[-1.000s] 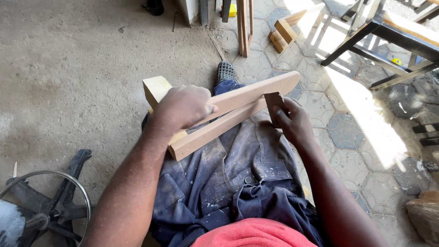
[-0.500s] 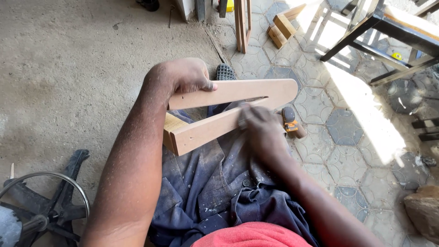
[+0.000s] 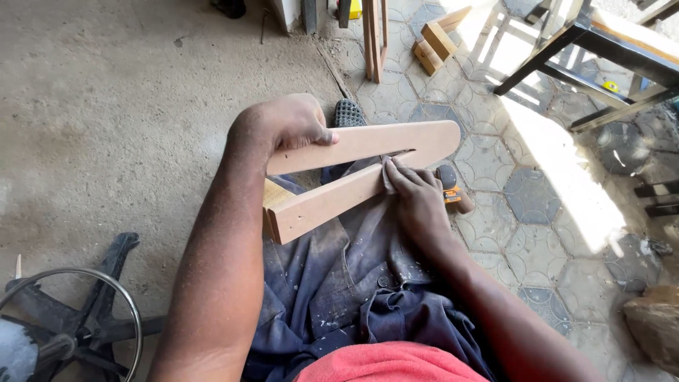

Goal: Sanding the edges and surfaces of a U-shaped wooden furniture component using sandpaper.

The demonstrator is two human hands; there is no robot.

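A workshop floor of grey concrete (image 3: pixel 106 106) meets hexagonal paving tiles (image 3: pixel 537 191) in patchy sunlight. Across the lap of a seated person in dusty blue work trousers (image 3: pixel 332 283) rests a pale V-shaped wooden frame (image 3: pixel 368 145), two smooth boards joined at a rounded tip. The left hand (image 3: pixel 293 124) curls around the upper board, fingers clamped on its edge. The right hand (image 3: pixel 417 194) presses a small piece of sandpaper (image 3: pixel 389 177) against the lower board, fingers together. A black-and-orange tool (image 3: pixel 453 189) lies just beside it, partly hidden. Wood offcuts (image 3: pixel 435 42) and a dark metal table frame (image 3: pixel 587 49) stand beyond.
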